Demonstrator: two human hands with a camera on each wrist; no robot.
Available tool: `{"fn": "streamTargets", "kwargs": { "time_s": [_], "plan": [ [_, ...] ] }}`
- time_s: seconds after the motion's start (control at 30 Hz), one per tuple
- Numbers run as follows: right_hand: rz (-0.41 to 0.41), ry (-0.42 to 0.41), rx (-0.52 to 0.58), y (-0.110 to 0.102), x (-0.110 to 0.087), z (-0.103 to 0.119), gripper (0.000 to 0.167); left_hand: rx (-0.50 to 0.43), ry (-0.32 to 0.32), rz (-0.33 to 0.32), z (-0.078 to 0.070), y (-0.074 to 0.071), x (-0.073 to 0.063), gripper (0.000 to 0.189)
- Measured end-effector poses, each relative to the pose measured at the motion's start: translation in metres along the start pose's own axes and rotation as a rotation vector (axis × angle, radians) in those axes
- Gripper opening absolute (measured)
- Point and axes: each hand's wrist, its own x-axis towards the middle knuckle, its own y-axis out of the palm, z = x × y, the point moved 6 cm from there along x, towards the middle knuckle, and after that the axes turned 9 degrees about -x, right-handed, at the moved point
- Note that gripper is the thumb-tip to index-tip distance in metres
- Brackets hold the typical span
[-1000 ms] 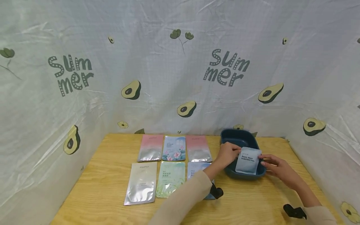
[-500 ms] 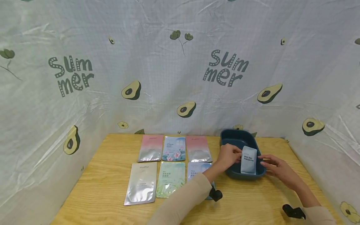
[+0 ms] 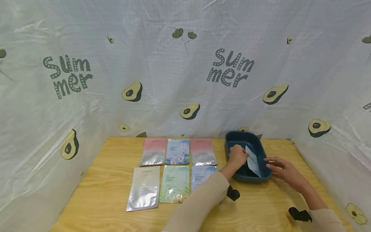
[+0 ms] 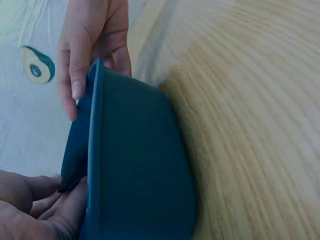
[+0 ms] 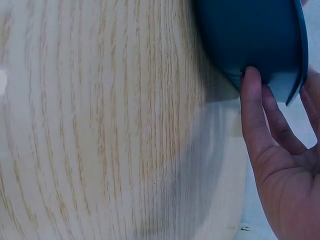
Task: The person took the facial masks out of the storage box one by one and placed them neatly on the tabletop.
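Inside the dark blue bin (image 3: 259,138) my left hand (image 3: 238,155) pinches a small pale packet (image 3: 252,161) with printed text. The packet stands tilted, turned partly edge-on, with its lower end near the bin's front right corner. My left hand (image 4: 35,207) reaches over the bin's left wall, so part of its fingers is hidden in the left wrist view. At the right side, my right hand (image 3: 282,170) holds the bin's rim. In the right wrist view that hand (image 5: 280,165) presses digits to the outer wall, while others reach past the rim.
Left of the bin lie face mask sachets in two rows: two pink (image 3: 153,151) (image 3: 203,151), a blue floral (image 3: 177,151), a silver (image 3: 143,188), a green (image 3: 175,183) and a light blue one (image 3: 203,174), partly covered by my left sleeve (image 3: 200,203). A patterned cloth (image 3: 162,64) hangs behind the table.
The packet has turned from face-on to nearly edge-on and tilted, going lower into the bin. My left hand has moved with it. The right hand stays at the rim.
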Motion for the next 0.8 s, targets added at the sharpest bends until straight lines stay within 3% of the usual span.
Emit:
{"fn": "streamTargets", "kwargs": {
  "time_s": [0.13,0.27,0.5,0.8],
  "plan": [
    [-0.003,0.006,-0.004,0.003,0.001,-0.001,0.050,-0.039,-0.008,-0.024,0.002,-0.003,0.003,0.025],
    [-0.018,0.011,-0.017,0.000,0.001,-0.003,0.051,-0.099,0.089,-0.036,-0.001,-0.012,0.001,0.007],
    [-0.023,0.020,-0.011,-0.003,0.001,-0.004,0.051,-0.176,0.230,-0.053,-0.006,-0.035,-0.003,0.007],
    [-0.015,0.016,0.006,0.000,0.001,-0.006,0.051,-0.398,0.187,-0.011,0.005,-0.071,-0.008,0.011]
  ]
}}
